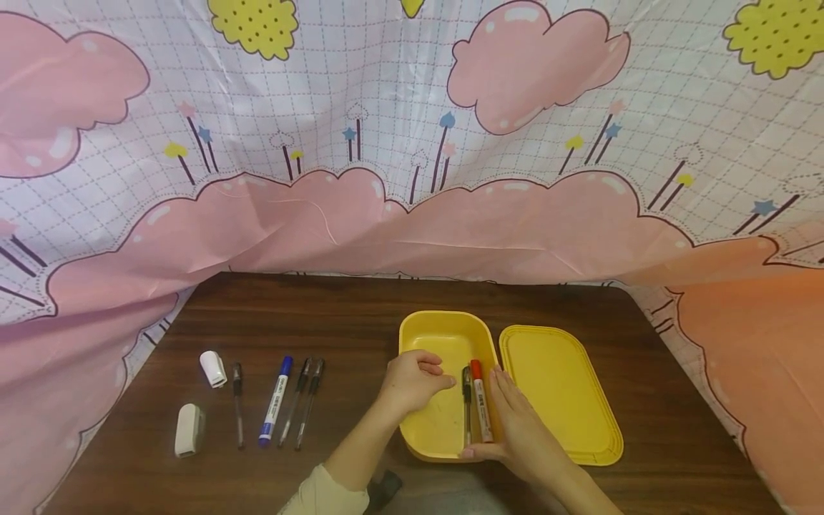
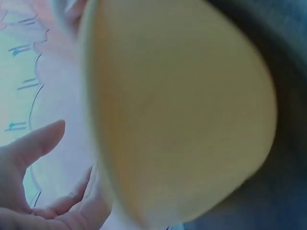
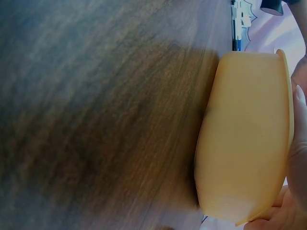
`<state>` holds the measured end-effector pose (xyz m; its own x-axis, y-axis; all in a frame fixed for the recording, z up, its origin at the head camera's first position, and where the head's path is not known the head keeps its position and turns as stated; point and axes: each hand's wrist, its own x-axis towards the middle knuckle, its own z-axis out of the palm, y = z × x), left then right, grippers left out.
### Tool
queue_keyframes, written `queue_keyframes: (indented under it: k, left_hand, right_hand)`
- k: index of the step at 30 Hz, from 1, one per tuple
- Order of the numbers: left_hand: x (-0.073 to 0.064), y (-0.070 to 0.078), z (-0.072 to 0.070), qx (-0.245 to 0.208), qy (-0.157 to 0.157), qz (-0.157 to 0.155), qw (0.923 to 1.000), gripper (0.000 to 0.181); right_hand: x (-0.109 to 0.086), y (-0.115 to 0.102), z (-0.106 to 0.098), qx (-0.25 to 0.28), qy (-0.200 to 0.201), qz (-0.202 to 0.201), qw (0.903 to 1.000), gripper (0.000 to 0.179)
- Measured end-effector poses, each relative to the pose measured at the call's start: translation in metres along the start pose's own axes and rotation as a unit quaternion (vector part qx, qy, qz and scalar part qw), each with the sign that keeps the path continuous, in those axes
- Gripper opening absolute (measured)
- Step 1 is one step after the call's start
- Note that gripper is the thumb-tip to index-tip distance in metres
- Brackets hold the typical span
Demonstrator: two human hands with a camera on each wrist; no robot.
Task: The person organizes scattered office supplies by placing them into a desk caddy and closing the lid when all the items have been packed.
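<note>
My left hand hovers over the left part of a yellow box, its fingers loosely bent and holding nothing. The left wrist view shows its thumb and fingers apart. My right hand rests against the box's near right corner. Its straight fingers lie along the right rim, and its thumb touches the near rim. Inside the box, a black-capped pen and a red-capped marker lie side by side near the right wall. In the right wrist view, the box's outer wall faces the camera.
A yellow lid lies right of the box. To the left are a blue marker, several clear pens with black caps, a small white stapler-like object and an off-white block. A patterned curtain hangs behind the table.
</note>
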<state>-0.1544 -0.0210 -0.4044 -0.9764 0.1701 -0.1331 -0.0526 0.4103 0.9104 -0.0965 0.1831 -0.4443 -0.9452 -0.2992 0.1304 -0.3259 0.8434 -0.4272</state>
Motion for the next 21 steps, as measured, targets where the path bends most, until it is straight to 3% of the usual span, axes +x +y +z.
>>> queue_keyframes:
  k: [8,21]
  left_hand:
    - [-0.002,0.006,-0.034,-0.043,0.016,0.012,0.9989,0.041]
    - [-0.016,0.027,-0.074,-0.085,0.077,0.03,0.9929,0.035]
  right_hand:
    - [0.0,-0.002,0.0,0.0,-0.002,0.003,1.0,0.126]
    - [0.0,-0.001,0.0,-0.004,0.008,-0.002,1.0,0.127]
